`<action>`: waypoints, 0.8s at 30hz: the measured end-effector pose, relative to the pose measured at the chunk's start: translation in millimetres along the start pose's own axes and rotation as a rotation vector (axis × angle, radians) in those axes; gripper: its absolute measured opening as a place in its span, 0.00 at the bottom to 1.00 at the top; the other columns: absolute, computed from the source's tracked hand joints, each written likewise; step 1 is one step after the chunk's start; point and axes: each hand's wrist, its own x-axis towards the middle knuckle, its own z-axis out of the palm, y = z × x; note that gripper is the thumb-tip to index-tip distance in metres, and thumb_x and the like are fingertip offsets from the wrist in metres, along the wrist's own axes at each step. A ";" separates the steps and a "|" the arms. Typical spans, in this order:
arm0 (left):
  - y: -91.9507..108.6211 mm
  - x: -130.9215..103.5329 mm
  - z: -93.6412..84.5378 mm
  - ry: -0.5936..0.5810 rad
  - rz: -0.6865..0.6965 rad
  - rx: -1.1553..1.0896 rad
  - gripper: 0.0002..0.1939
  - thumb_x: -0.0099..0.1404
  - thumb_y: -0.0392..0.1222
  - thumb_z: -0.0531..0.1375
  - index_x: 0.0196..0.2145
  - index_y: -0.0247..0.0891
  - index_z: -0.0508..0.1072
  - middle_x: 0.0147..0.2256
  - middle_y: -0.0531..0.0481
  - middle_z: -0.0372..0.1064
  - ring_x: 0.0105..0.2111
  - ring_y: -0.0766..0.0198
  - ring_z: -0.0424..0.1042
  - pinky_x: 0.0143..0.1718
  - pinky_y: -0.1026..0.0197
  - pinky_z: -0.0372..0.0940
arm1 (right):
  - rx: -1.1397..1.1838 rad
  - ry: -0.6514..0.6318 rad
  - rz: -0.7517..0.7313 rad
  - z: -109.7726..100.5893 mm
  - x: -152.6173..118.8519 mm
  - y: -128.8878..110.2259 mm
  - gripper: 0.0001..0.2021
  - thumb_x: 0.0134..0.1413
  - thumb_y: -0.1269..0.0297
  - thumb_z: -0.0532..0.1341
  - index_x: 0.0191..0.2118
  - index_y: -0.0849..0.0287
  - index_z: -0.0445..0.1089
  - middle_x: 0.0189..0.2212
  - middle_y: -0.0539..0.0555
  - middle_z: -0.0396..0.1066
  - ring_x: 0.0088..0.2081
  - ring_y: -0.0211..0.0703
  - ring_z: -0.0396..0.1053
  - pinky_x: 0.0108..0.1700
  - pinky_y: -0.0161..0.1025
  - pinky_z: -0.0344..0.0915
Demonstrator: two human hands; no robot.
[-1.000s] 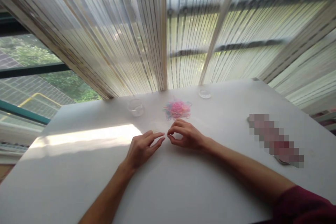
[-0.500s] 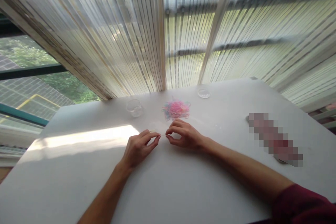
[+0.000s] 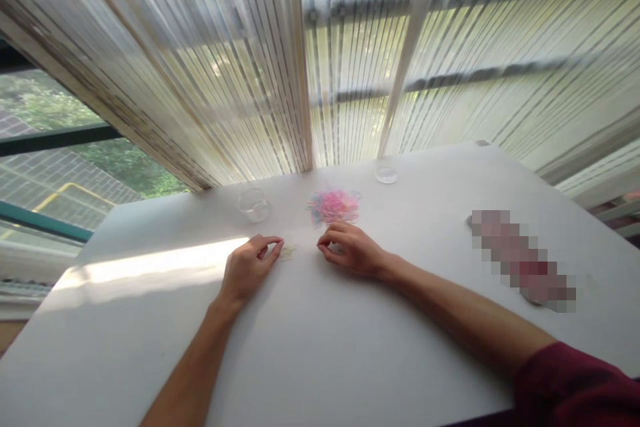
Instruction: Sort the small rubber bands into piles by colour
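Note:
My left hand (image 3: 249, 267) is over the white table (image 3: 320, 347), thumb and forefinger pinched together; anything between the tips is too small to make out. Just right of those fingertips lie a few thin yellowish bands (image 3: 287, 252). To the right, apart from them, my right hand (image 3: 356, 251) has its fingers curled in, thumb against forefinger, and what it may hold is hidden. Right behind this hand is a loose heap of small pink, blue and pale elastic bands (image 3: 336, 204).
A clear round container (image 3: 253, 205) stands at the back left, and a clear round lid (image 3: 387, 175) lies behind the heap to the right. A blurred-out oblong object (image 3: 523, 260) rests on the right. Slatted blinds (image 3: 240, 80) rise beyond the table's far edge.
My hands have moved apart: the left went leftward and slightly away from me, uncovering the yellowish bands. The right has shifted only a little, its fingers curling closer.

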 end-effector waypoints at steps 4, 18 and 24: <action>1.6 0.6 -1.2 -0.010 0.009 0.032 0.14 0.66 0.50 0.58 0.37 0.41 0.80 0.28 0.53 0.76 0.23 0.66 0.68 0.30 0.64 0.63 | 0.019 -0.005 0.012 0.7 -0.2 0.3 0.04 0.57 0.72 0.60 0.35 0.58 0.72 0.30 0.53 0.70 0.33 0.41 0.67 0.37 0.36 0.66; 1.0 -0.8 -8.8 -0.125 0.143 0.021 0.14 0.69 0.48 0.56 0.44 0.42 0.78 0.25 0.55 0.64 0.24 0.67 0.64 0.30 0.65 0.61 | 0.025 0.028 0.024 -1.0 0.6 2.0 0.05 0.57 0.73 0.59 0.33 0.58 0.71 0.30 0.52 0.69 0.33 0.39 0.66 0.38 0.35 0.66; -1.1 -4.1 -15.4 -0.198 0.202 -0.020 0.14 0.65 0.50 0.60 0.44 0.44 0.78 0.28 0.55 0.64 0.25 0.69 0.65 0.30 0.66 0.62 | 0.029 0.028 0.031 -2.1 0.4 2.2 0.05 0.57 0.73 0.60 0.33 0.58 0.71 0.30 0.52 0.69 0.33 0.40 0.66 0.38 0.35 0.66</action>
